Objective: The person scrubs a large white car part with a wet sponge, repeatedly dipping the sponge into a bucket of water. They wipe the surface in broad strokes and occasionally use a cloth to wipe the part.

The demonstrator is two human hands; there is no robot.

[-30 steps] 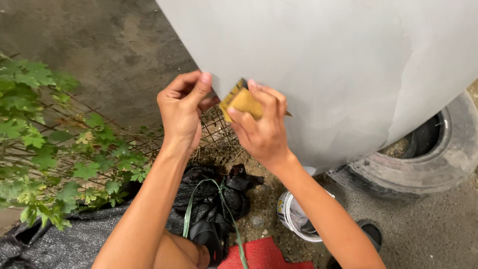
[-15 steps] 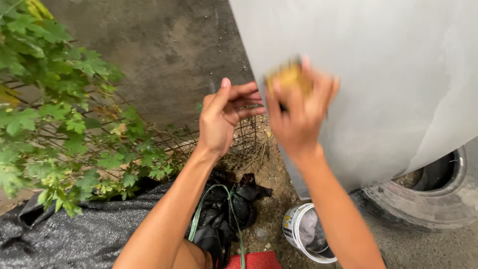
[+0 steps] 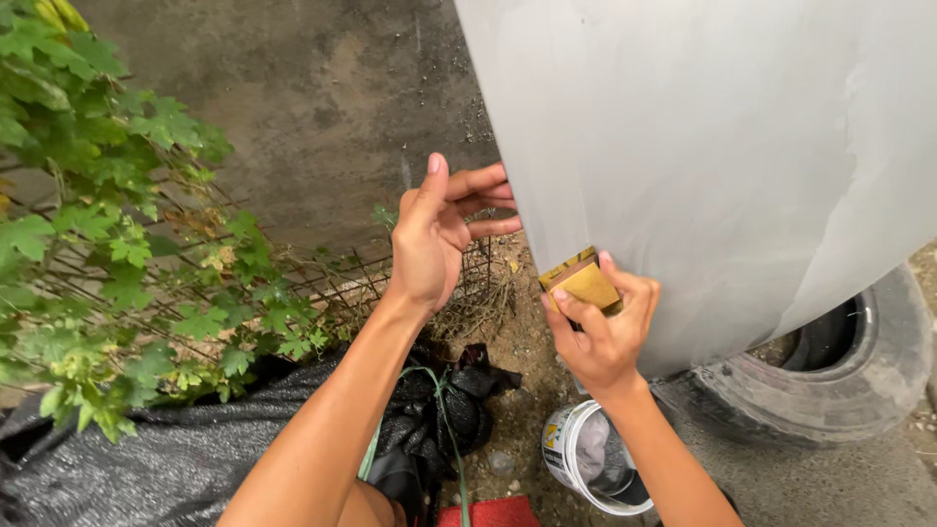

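Note:
A large pale grey curved panel (image 3: 722, 146) fills the upper right. My right hand (image 3: 603, 332) grips a small yellow-brown sanding block (image 3: 583, 283) and presses it flat against the panel's lower left part. My left hand (image 3: 444, 229) is at the panel's left edge, thumb up and fingers curled towards that edge, holding nothing that I can see. Whether its fingertips touch the edge I cannot tell.
A worn tyre (image 3: 830, 390) lies under the panel at right. A white bucket (image 3: 590, 459) stands on the dirt below my right wrist. A black bag with green cord (image 3: 434, 420), black mesh sheet (image 3: 146, 459), wire grid (image 3: 351, 278) and leafy plant (image 3: 98, 224) are left.
My right hand with the sanding block has swept up the panel and come back down to its lower left part. My left hand stayed by the panel's edge. The camera view shifted.

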